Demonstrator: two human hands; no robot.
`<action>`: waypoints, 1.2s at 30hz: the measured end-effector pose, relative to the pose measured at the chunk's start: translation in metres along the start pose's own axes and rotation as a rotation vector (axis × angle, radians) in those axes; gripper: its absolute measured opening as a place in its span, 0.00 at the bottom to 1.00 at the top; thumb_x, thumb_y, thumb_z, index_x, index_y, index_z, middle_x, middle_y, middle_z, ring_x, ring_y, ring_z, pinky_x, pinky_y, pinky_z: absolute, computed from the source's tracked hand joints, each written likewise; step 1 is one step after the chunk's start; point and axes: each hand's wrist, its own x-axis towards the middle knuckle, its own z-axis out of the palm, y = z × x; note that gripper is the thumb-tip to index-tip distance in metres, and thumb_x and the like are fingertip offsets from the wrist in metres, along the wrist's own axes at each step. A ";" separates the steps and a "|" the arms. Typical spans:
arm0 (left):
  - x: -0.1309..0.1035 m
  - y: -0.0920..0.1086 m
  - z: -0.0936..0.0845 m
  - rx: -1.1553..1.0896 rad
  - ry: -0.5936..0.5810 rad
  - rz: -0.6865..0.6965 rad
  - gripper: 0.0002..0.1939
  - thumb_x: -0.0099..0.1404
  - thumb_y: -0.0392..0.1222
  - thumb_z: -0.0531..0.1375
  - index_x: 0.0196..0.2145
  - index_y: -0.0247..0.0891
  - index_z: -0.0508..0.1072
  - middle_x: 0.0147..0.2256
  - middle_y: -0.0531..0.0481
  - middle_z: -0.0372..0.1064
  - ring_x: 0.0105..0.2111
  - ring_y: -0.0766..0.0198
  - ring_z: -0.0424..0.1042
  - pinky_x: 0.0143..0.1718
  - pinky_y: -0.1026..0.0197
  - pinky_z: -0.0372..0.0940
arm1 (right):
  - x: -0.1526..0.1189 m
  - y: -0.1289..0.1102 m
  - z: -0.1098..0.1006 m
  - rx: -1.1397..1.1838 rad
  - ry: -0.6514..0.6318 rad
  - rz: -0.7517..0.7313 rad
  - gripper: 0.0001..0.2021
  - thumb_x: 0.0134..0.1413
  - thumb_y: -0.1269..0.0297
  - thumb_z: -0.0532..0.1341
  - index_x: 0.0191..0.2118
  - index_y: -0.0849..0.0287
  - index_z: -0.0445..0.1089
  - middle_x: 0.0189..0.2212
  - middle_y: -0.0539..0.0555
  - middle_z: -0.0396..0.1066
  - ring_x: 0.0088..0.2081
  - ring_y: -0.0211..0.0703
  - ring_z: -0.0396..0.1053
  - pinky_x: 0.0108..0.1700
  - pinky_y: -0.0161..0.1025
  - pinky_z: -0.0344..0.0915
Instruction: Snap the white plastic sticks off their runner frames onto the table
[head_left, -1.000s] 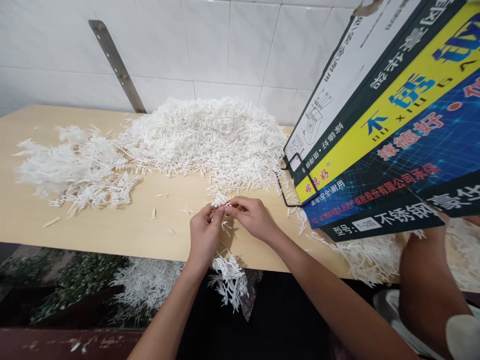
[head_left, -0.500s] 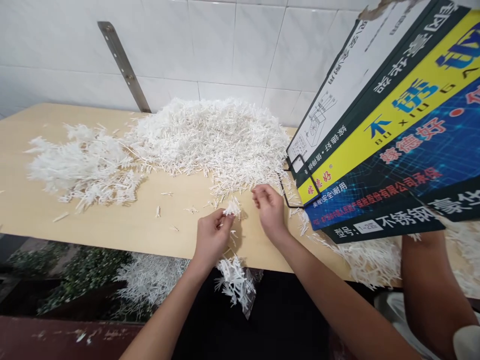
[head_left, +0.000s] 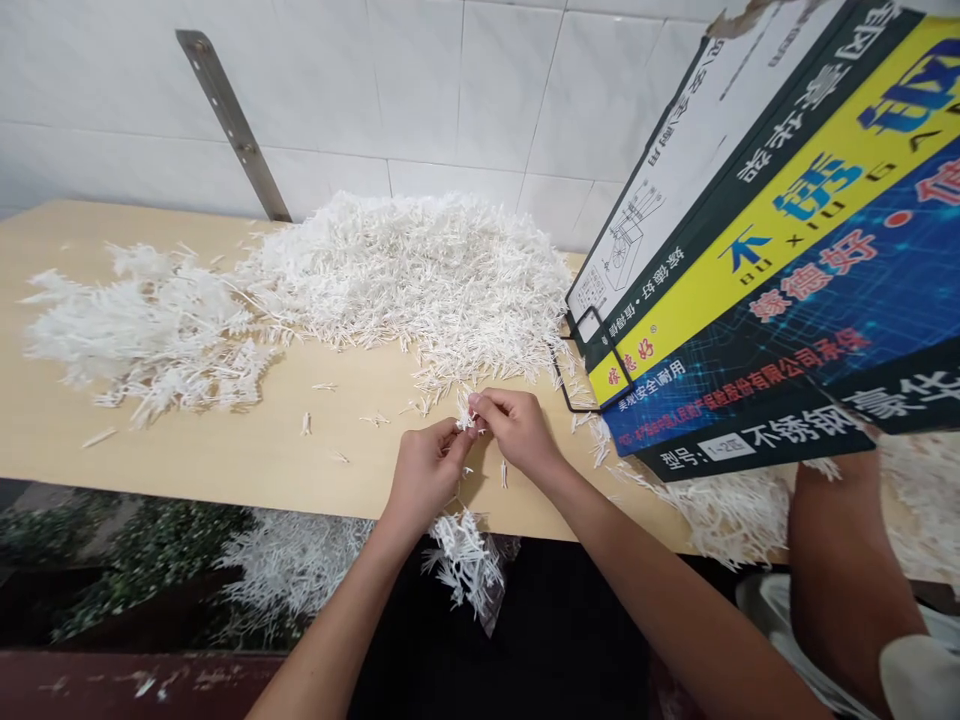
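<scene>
My left hand [head_left: 424, 468] is closed in a pinch on a small white branched plastic sprig [head_left: 466, 411], low over the table. My right hand [head_left: 519, 432] meets it from the right, thumb and finger pinched on the same sprig; its fingertips partly hide it. Just below the hands, a loose white bit [head_left: 504, 475] lies on the wooden tabletop [head_left: 247, 455]. Beyond them spreads a large heap of small white branched pieces [head_left: 420, 270]. Under the table edge, a clump of white sprigs [head_left: 466, 565] pokes out of a clear bag by my lap.
A printed cardboard box panel [head_left: 780, 270] stands on the right, with a black wire frame [head_left: 592, 360] at its corner. Behind it shows another person's arm [head_left: 847, 550] near more white pieces [head_left: 739, 515]. Larger white sprigs [head_left: 150, 320] lie left. A metal bracket [head_left: 232, 125] is on the tiled wall.
My right hand has moved left and down to the sprig in my left hand. A loose bit now lies on the table below my hands. The view has shifted slightly.
</scene>
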 end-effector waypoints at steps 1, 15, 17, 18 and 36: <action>0.001 0.000 0.000 0.011 -0.014 0.003 0.22 0.68 0.50 0.61 0.20 0.39 0.60 0.17 0.59 0.51 0.21 0.70 0.50 0.25 0.62 0.45 | -0.001 0.000 0.000 -0.021 0.047 0.005 0.23 0.66 0.51 0.59 0.23 0.59 0.68 0.20 0.51 0.68 0.25 0.40 0.64 0.30 0.38 0.57; 0.002 0.003 -0.006 -0.190 0.014 -0.096 0.13 0.62 0.47 0.62 0.25 0.36 0.76 0.22 0.54 0.64 0.26 0.67 0.59 0.29 0.63 0.51 | -0.002 -0.004 -0.004 0.021 -0.221 -0.075 0.26 0.67 0.44 0.60 0.25 0.60 0.73 0.20 0.49 0.67 0.25 0.37 0.63 0.28 0.35 0.54; 0.003 0.003 -0.005 -0.173 -0.020 -0.093 0.14 0.62 0.47 0.62 0.24 0.36 0.75 0.21 0.55 0.62 0.26 0.67 0.58 0.29 0.63 0.50 | -0.004 -0.005 -0.003 -0.002 -0.145 -0.056 0.27 0.67 0.45 0.60 0.22 0.59 0.70 0.18 0.49 0.64 0.23 0.37 0.61 0.27 0.36 0.53; 0.004 0.003 -0.005 -0.153 -0.039 -0.089 0.15 0.62 0.47 0.62 0.23 0.36 0.73 0.21 0.56 0.59 0.25 0.67 0.56 0.28 0.63 0.49 | -0.005 -0.004 -0.002 -0.010 -0.100 -0.038 0.27 0.66 0.45 0.60 0.21 0.59 0.68 0.17 0.49 0.63 0.23 0.37 0.60 0.27 0.36 0.52; 0.003 -0.002 -0.007 -0.068 -0.057 -0.052 0.24 0.66 0.59 0.58 0.24 0.36 0.69 0.20 0.57 0.51 0.24 0.69 0.50 0.27 0.62 0.44 | -0.001 0.000 -0.002 -0.005 -0.241 -0.143 0.17 0.63 0.46 0.66 0.44 0.53 0.82 0.40 0.54 0.81 0.40 0.47 0.76 0.44 0.43 0.69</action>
